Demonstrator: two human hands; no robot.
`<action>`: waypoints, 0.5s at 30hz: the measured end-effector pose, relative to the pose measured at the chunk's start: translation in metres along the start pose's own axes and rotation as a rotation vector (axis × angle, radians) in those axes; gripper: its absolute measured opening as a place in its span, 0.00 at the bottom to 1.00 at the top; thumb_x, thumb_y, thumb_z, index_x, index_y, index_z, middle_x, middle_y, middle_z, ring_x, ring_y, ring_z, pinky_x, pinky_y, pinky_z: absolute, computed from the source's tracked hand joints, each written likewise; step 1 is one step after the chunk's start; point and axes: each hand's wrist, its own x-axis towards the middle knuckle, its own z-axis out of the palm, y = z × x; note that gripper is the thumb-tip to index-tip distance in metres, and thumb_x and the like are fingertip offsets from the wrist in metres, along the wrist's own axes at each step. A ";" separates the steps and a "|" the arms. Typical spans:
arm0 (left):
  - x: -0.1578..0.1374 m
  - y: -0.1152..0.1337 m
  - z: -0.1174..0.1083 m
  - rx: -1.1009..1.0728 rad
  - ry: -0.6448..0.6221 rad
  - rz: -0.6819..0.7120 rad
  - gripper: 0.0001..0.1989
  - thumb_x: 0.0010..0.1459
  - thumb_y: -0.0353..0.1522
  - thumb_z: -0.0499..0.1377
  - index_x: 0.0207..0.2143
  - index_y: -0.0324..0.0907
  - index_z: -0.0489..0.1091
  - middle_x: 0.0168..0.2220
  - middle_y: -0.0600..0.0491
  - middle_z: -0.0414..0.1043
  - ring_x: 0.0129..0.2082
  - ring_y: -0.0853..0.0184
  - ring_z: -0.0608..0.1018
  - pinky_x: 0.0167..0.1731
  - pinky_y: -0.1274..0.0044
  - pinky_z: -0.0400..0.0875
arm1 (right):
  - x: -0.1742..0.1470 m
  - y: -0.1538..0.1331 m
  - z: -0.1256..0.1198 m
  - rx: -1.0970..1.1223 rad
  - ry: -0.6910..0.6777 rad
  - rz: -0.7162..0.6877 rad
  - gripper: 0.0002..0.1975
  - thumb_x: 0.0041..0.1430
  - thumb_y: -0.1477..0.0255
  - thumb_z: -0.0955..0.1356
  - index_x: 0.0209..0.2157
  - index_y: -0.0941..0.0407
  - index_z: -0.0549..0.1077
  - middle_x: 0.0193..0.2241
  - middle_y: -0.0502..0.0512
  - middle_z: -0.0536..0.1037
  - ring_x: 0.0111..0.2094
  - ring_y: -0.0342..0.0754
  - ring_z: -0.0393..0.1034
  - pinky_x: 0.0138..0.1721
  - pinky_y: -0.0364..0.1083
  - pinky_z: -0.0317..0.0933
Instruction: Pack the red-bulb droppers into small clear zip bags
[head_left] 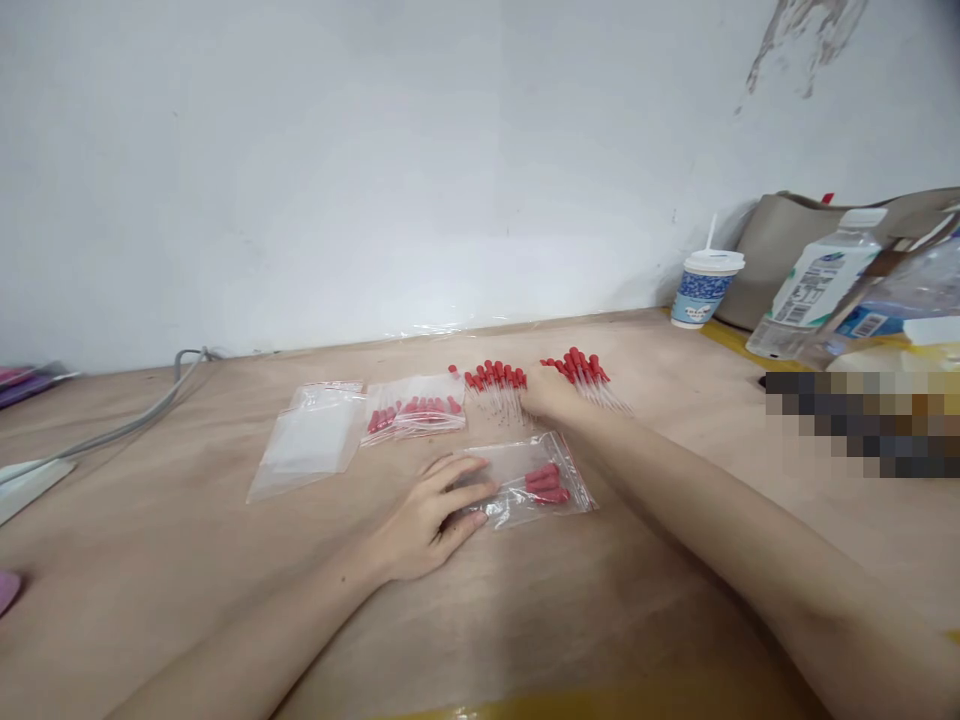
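A clear zip bag (517,455) lies flat in front of me with a few red-bulbed droppers (547,484) inside. Over its left end rests my left hand (442,510), fingers spread and touching the plastic. Farther off, my right hand (546,392) reaches in between two groups of loose droppers, one group (499,376) on its left and another (583,368) on its right. Its fingers are curled down and mostly hidden, so what they hold cannot be made out. The loose droppers have red bulbs and thin clear stems.
Left of the loose droppers lie filled zip bags (427,412), stacked. Beside them are flat, unfilled bags (311,435). A grey cable (150,412) runs along the left. At the right stand a paper cup (703,290), a plastic bottle (814,290) and a beige handbag (765,245).
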 end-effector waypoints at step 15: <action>0.001 0.001 0.000 -0.071 -0.048 -0.016 0.16 0.62 0.33 0.50 0.52 0.47 0.65 0.51 0.48 0.65 0.51 0.61 0.67 0.52 0.65 0.62 | 0.011 0.006 -0.003 -0.006 -0.036 0.081 0.17 0.43 0.76 0.67 0.39 0.63 0.73 0.40 0.68 0.74 0.41 0.58 0.70 0.35 0.47 0.64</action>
